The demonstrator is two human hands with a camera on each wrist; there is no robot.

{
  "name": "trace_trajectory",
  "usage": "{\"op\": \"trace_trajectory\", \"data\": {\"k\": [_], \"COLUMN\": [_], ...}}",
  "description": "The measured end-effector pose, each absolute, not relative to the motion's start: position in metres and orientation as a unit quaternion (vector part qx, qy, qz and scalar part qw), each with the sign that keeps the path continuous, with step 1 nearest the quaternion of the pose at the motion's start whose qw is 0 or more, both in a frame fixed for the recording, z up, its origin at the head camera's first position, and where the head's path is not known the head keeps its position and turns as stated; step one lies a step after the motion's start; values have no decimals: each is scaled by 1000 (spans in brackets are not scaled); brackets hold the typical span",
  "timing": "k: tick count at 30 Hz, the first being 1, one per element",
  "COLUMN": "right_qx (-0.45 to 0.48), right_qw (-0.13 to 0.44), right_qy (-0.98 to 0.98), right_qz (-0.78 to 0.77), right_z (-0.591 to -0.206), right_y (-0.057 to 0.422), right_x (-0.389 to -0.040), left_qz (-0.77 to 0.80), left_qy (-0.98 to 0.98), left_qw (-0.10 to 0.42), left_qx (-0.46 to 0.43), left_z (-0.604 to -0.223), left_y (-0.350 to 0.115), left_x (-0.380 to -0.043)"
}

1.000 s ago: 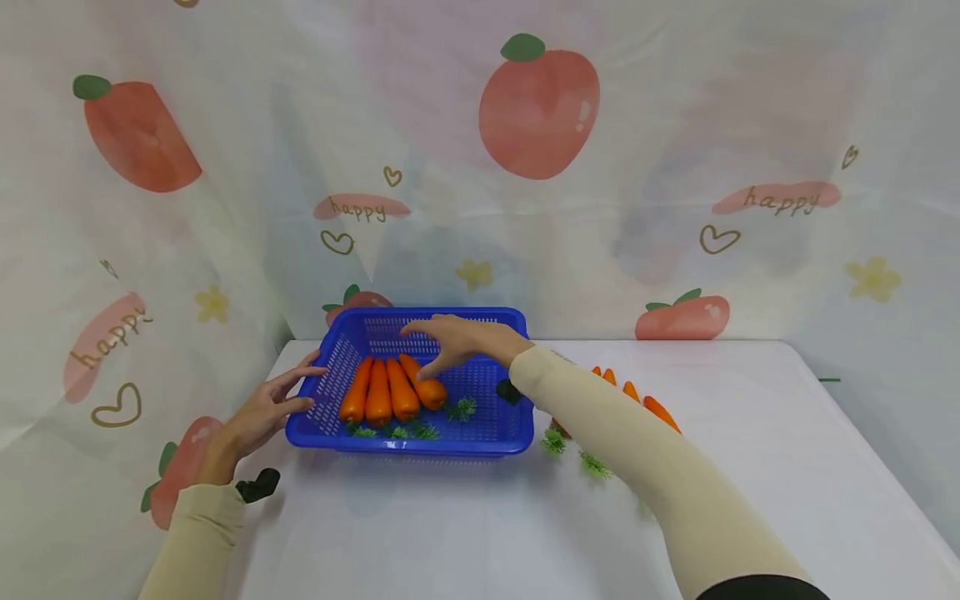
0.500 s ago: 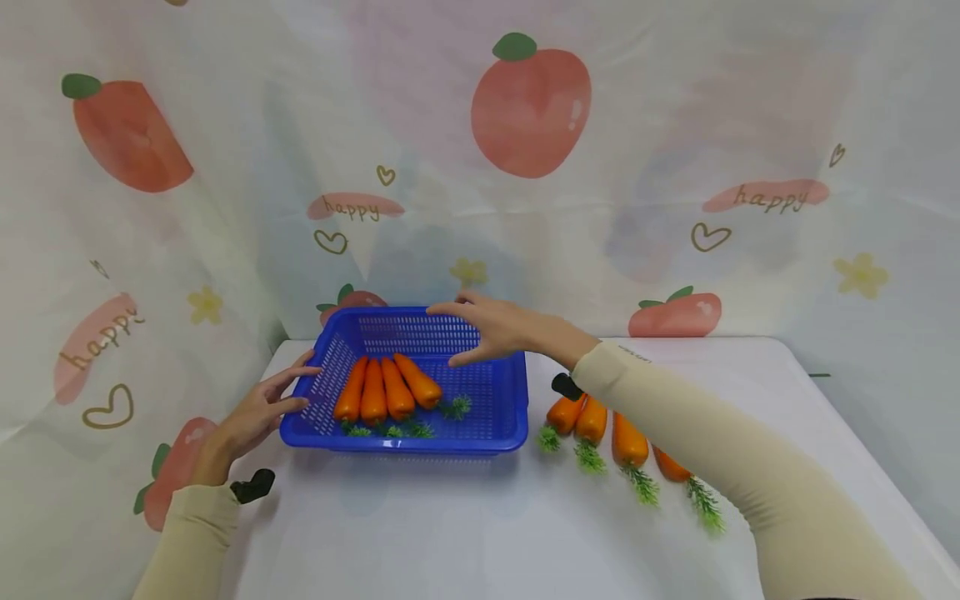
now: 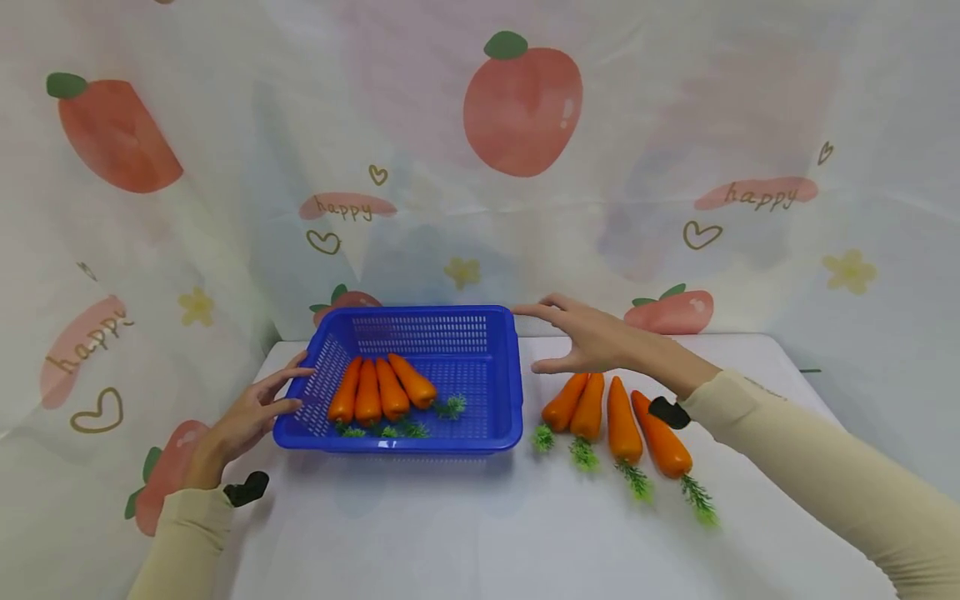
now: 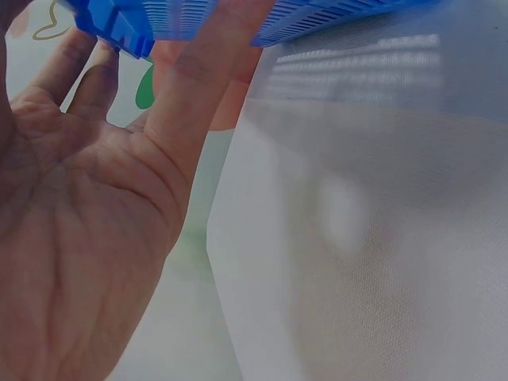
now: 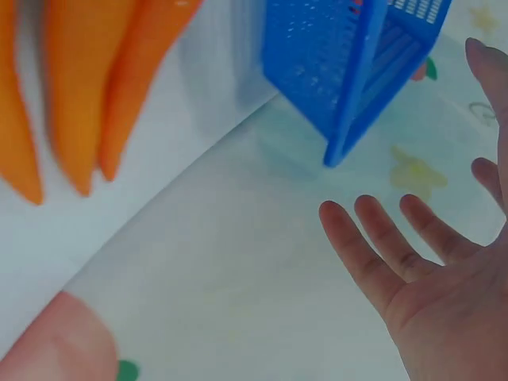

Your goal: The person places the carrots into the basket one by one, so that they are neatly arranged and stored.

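A blue plastic basket [image 3: 491,444] with perforated walls sits toward the back left in the head view. Inside it, several orange carrots [image 3: 367,396] lie side by side, their green tops toward the front wall. My left hand [image 3: 243,421] touches the basket's left rim, fingers and thumb extended; in the left wrist view its palm [image 4: 87,190] is bare under the basket edge. To the right of the basket, my right hand [image 3: 600,340] hovers with spread fingers and holds nothing. Below it, several more carrots [image 3: 624,429] with leafy green tops lie fanned on the table.
The table [image 3: 420,533] has a white cover and meets a fruit-printed cloth backdrop [image 3: 600,208] at the back and left. In the right wrist view, the basket's corner [image 5: 341,119] stands close to the table's edge.
My right hand has moved right, from over the carrots inside the basket to above the carrots on the table, uncovering them. My left hand has stayed at the basket's rim.
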State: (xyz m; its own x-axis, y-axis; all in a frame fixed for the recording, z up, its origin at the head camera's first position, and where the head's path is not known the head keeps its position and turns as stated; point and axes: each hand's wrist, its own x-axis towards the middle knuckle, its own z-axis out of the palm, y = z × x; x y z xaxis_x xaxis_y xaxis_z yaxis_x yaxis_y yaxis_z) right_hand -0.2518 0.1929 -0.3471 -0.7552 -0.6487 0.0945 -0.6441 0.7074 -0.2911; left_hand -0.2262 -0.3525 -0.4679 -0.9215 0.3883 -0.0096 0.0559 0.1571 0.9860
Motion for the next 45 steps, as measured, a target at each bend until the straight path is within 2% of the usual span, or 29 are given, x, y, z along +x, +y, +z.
{"op": "trace_trajectory", "data": {"k": [6,19,27,37,45], "right_qx": [-325,-304,-261,-241,-192], "right_qw": [-5,-72,-62,-11,111], "right_qy": [930,925,936,937,924], "right_qz": [-173,-217,-229,-251,-311], "right_z": [-352,-376,-394,-407,-417], "right_y": [237,311,330,333,336], "right_x": [-233,-193,-178,-175,-181], "left_qz": [630,629,633,633,626], "left_qy": [751,753,749,749,754], "left_qw": [131,133,135,137,137], "left_qx": [148,142,143,141,143], "left_z": [-467,-465,-465,-466,-466], "left_y": [-354,-353,-355,-354,-352], "left_x": [-224,-220,-221,-222,-224]}}
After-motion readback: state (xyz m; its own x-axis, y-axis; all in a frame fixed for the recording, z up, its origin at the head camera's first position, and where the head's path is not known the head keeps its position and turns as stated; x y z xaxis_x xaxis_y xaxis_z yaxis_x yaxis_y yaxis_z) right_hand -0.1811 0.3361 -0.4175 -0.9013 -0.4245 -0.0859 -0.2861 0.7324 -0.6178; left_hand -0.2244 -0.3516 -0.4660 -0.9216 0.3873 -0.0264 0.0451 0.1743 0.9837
